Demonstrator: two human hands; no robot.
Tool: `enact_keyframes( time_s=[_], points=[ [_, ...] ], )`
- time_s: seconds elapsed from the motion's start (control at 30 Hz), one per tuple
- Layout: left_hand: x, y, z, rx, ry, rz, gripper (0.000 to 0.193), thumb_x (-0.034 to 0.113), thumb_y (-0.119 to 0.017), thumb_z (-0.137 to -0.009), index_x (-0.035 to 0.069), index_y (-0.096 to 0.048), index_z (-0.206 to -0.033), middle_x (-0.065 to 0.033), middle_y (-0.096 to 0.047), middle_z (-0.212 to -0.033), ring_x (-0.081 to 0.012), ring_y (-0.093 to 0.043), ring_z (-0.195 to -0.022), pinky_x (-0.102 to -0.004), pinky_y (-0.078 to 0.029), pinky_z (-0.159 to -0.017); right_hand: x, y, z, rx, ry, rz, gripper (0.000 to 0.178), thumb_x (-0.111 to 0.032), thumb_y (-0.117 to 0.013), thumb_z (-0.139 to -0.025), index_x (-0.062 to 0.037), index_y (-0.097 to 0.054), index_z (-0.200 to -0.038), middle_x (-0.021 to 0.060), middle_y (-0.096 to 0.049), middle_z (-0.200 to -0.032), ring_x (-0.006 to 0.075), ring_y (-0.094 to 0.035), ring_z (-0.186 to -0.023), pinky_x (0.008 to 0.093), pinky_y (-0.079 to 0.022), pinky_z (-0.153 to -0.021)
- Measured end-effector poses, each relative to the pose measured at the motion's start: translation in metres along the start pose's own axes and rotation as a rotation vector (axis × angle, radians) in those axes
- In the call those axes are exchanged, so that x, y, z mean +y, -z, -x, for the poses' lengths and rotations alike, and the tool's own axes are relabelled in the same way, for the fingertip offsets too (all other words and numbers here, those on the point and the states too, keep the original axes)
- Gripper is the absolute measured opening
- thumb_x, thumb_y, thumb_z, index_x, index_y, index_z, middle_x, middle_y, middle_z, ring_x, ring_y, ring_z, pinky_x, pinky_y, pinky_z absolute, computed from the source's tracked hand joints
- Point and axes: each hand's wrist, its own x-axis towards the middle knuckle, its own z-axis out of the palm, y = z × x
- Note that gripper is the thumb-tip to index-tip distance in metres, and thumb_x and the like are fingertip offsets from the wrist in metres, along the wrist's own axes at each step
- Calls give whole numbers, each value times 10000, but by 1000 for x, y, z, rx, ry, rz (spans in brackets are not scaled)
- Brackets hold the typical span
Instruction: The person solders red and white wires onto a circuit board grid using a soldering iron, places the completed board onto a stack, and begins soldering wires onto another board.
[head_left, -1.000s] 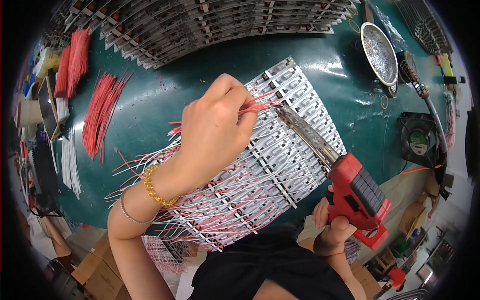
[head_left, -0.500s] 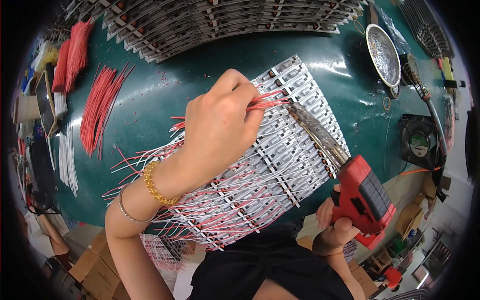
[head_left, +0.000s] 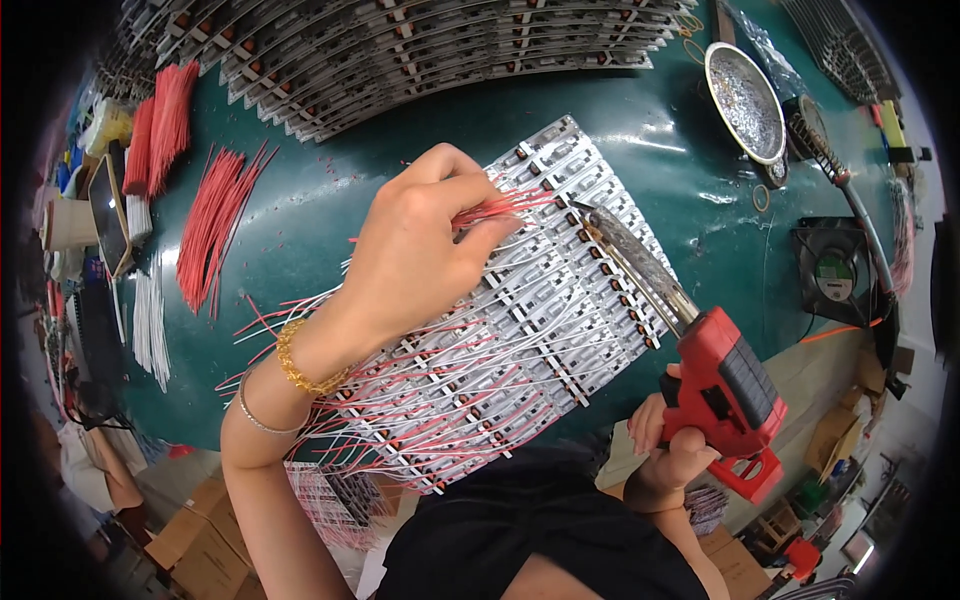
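Observation:
My left hand [head_left: 415,240] is closed in a pinch on a small bundle of red wires [head_left: 505,205], their ends pointing right over the far part of a panel of circuit boards [head_left: 560,290]. My right hand [head_left: 668,450] is wrapped round the handle of a red and black soldering gun [head_left: 725,385]. Its dark, crusted tip reaches up-left over the boards, just right of the wire ends, with a small gap between. White and red wires [head_left: 430,400] are fixed in rows along the near and left parts of the panel and trail leftward under my left forearm.
Loose red wires [head_left: 215,230] and white wires [head_left: 150,325] lie at the left on the green table [head_left: 300,200]. Stacked board panels [head_left: 440,50] stand at the back. At the right are a round metal dish [head_left: 745,105], a coiled-spring iron holder [head_left: 820,145] and a black fan [head_left: 838,270].
The red wire ends in my left hand have drawn slightly left, away from the soldering gun's tip. The whole view has shifted a little; both hands keep their hold.

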Motion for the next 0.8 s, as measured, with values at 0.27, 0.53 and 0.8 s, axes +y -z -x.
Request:
enact_keyframes(
  time_s=[0.27, 0.53, 0.8],
  points=[
    [6, -18, 9, 52, 22, -158, 94, 68, -631, -753, 3, -568, -778, -104, -568, -827, -295, -588, -648, -389, -458, -561, 0, 8, 6, -6, -25, 32, 890, -633, -622, -721, 118, -417, -1154, -6, -402, -440, 99, -401, -349, 227, -339, -391],
    [1, -24, 13, 109, 11, -120, 81, 61, -624, -747, 19, -562, -779, -91, -570, -825, -281, -588, -641, -380, -459, -553, 4, 5, 3, 3, -32, 80, 843, -615, -635, -720, 111, -438, -1101, 3, -401, -443, 110, -398, -347, 236, -341, -387],
    [2, -28, 14, 155, -77, -225, 106, 46, -641, -723, 22, -549, -769, -85, -535, -816, -255, -581, -582, -346, -447, -496, 6, 7, 3, -34, -21, 85, 726, -572, -654, -739, 84, -451, -975, 7, -400, -448, 115, -400, -346, 237, -344, -385]
  ],
)
